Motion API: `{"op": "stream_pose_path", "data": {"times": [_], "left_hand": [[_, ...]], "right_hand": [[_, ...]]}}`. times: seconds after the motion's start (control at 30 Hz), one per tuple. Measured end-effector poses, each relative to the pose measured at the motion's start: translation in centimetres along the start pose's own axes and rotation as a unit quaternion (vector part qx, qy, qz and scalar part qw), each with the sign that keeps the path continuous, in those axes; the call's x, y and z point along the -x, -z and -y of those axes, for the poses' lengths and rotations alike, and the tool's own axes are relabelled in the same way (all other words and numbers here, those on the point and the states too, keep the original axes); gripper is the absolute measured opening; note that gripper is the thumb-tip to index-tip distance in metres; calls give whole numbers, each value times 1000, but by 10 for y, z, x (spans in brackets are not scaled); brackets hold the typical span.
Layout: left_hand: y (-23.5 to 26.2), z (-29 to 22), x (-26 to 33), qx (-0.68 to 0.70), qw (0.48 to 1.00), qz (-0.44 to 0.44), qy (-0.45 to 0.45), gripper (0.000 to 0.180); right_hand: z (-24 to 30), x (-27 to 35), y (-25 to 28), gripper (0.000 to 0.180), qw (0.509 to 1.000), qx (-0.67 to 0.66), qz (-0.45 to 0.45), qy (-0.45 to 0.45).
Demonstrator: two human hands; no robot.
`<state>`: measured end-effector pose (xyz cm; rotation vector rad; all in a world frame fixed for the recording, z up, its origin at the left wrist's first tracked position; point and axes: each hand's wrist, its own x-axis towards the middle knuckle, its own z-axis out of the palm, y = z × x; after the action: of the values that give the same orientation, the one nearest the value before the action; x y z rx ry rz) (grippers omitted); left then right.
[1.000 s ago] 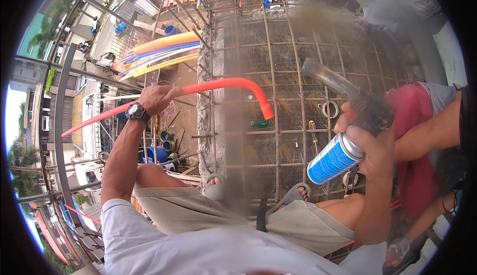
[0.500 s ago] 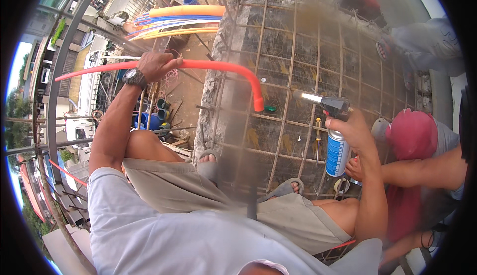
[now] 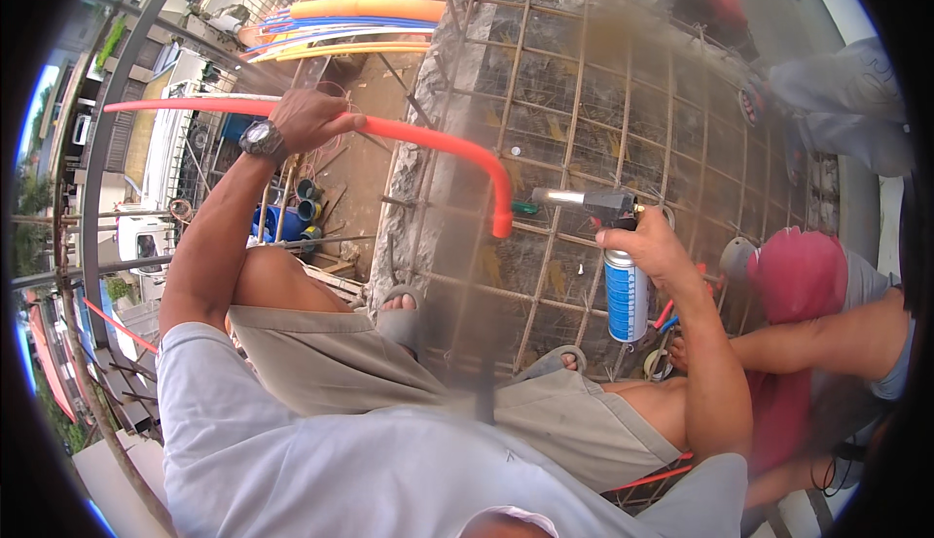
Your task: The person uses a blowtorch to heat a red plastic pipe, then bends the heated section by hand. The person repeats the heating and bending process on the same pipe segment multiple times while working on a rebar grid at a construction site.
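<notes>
My left hand [image 3: 313, 122] is closed around an orange plastic pipe [image 3: 428, 137], held out level at the left and bent downward at its right end. In my right hand [image 3: 652, 248] is a blowtorch [image 3: 611, 205] screwed onto a blue and white gas canister [image 3: 626, 297]. Its metal nozzle points left toward the bent end of the pipe, with a gap between them. No flame can be made out. Beneath both hands lies a grid of steel rebar [image 3: 545, 290]. A small green object [image 3: 525, 207] shows near the nozzle tip.
At the right, a co-worker's hand [image 3: 678, 351] is close to my right forearm, beside a tape roll [image 3: 658, 365] and red and blue items. Rough concrete [image 3: 394, 202] edges a drop at the left. Orange, blue and yellow pipes [image 3: 360, 27] lie beyond. My sandaled feet rest on the grid.
The blowtorch has moved left, closer to the pipe's bent end. That end has dipped slightly as the pipe tilted. A yellow-handled screwdriver, visible before, is no longer seen near the canister.
</notes>
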<state>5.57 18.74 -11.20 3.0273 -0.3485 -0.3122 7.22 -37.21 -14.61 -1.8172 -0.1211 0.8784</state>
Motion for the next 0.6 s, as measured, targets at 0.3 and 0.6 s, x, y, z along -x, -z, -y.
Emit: {"op": "stream_pose_path", "data": {"times": [0.3, 0.6], "left_hand": [[-12, 8, 0, 24, 1000, -13, 0, 69], [-9, -5, -8, -24, 998, 29, 42, 77]], "right_hand": [[-2, -8, 4, 33, 999, 23, 10, -41], [-3, -9, 2, 26, 994, 89, -54, -34]]}}
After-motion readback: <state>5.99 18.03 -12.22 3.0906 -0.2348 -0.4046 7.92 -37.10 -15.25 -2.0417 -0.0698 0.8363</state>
